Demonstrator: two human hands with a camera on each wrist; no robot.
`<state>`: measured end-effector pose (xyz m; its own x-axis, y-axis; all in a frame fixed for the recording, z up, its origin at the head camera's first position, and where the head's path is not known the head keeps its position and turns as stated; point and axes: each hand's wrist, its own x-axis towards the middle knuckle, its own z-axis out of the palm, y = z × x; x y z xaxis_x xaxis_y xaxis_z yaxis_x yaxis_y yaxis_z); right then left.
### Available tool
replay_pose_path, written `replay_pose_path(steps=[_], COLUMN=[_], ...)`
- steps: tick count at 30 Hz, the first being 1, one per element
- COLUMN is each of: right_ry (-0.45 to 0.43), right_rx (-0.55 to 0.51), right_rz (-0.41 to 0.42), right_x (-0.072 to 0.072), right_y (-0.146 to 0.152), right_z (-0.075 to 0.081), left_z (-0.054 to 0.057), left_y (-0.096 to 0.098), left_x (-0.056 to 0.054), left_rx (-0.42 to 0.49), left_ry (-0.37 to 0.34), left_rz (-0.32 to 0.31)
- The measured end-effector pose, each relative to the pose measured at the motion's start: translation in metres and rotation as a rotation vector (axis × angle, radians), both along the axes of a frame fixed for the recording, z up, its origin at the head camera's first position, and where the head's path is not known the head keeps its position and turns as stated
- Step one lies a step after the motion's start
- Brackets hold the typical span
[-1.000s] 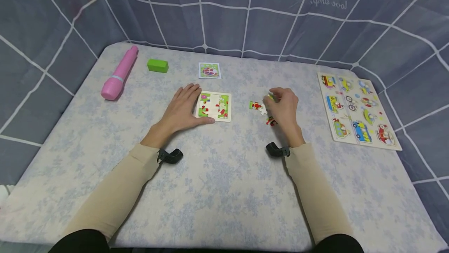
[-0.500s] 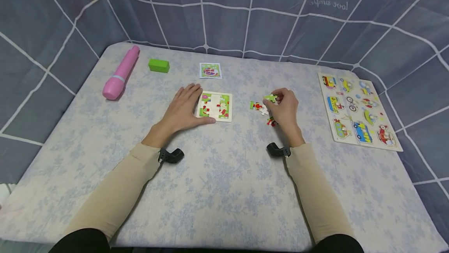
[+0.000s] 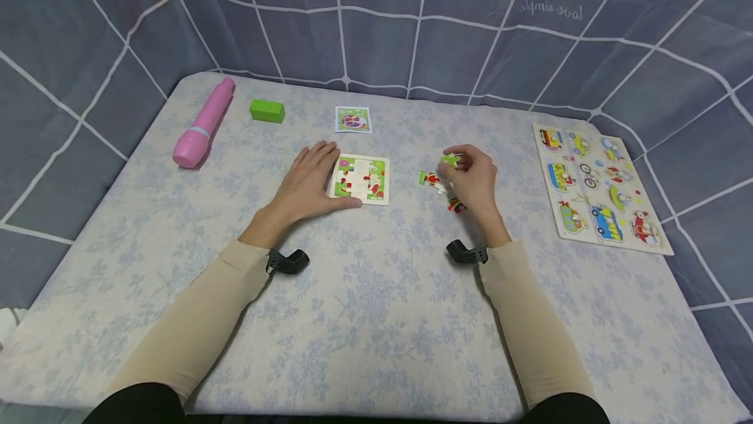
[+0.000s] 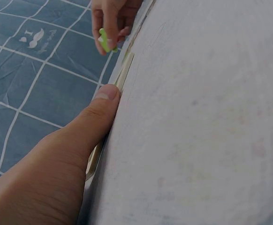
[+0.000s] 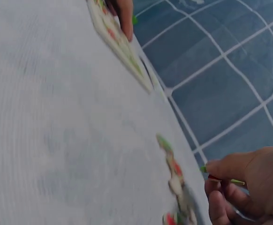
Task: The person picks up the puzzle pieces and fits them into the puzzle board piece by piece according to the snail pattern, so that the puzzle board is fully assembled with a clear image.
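Observation:
My left hand [image 3: 300,185] rests at the left side of a small square jigsaw board [image 3: 356,179], fingers straight and thumb along its near edge. Several pieces sit in the board around a bare white middle. To the right, my right hand [image 3: 475,181] pinches a green jigsaw piece [image 3: 450,160] between thumb and fingers, raised off the cloth. That green piece [image 4: 104,41] also shows in the left wrist view. Below the right hand lie loose jigsaw pieces, one red and green [image 3: 429,178] and one red and dark [image 3: 455,205], partly hidden by the hand.
Behind the board lies a small picture card [image 3: 353,120]. A green block [image 3: 267,110] and a pink microphone-shaped object [image 3: 202,125] are at the back left. On the right lies a large vehicle puzzle board [image 3: 600,185]. A grey-blue gridded curtain [image 3: 382,32] hangs behind the table.
My right hand has shifted slightly left and turned the green jigsaw piece in its fingers, showing more of its green face. My left hand stays in place on the board.

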<state>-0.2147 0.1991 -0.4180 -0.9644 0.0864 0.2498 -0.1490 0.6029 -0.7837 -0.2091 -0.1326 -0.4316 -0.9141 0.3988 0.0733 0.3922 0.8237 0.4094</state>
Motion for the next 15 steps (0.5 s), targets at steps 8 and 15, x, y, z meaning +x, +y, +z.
replay_pose_path(steps=[8, 15], right_ry=[-0.066, -0.103], right_rx=[-0.017, -0.071], right_rz=[0.050, 0.158], right_x=[-0.001, -0.012], right_y=[-0.042, -0.086], right_z=[0.010, 0.010], left_z=[0.000, 0.000], left_y=[0.000, -0.002], left_x=[0.000, 0.001], left_rx=[0.001, 0.001], left_ry=[0.000, 0.003], left_rz=[-0.002, 0.005])
